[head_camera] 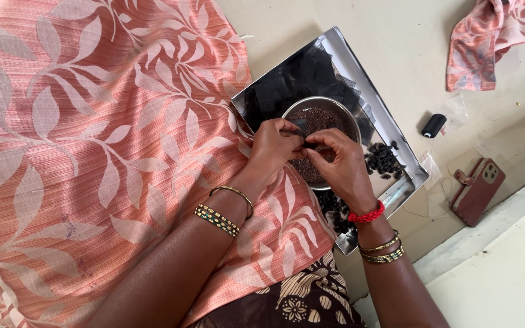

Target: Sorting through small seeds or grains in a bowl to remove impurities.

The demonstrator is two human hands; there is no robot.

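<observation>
We pinch a small black piece (301, 129) between our left hand (276, 149) and right hand (337, 163), fingertips pressed together over the steel bowl (350, 118) of dark grains, probably so spills drop back in. The tray (335, 45) beneath holds black squares and finished pieces (382, 160).
</observation>
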